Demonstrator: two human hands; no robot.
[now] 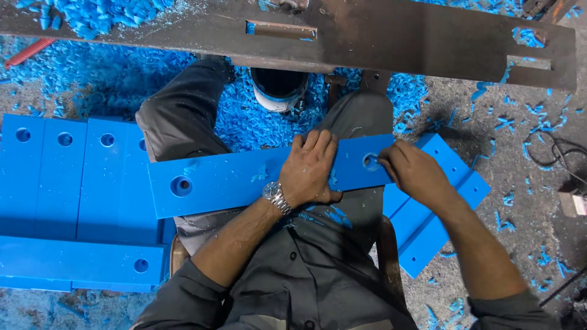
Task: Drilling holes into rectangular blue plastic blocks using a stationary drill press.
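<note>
long flat blue plastic bar with drilled holes (226,180) lies across lap, steadied | left hand (310,168) fingers together, pressed flat mid-bar | right hand (413,171) fingertips pinched at bar's right-end hole (370,161), apparently clearing it

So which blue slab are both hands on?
The slab across the lap: left hand flat on it, right hand at its end hole. Others lie untouched.

Grey rolled sleeves, silver wristwatch (276,197)
</note>
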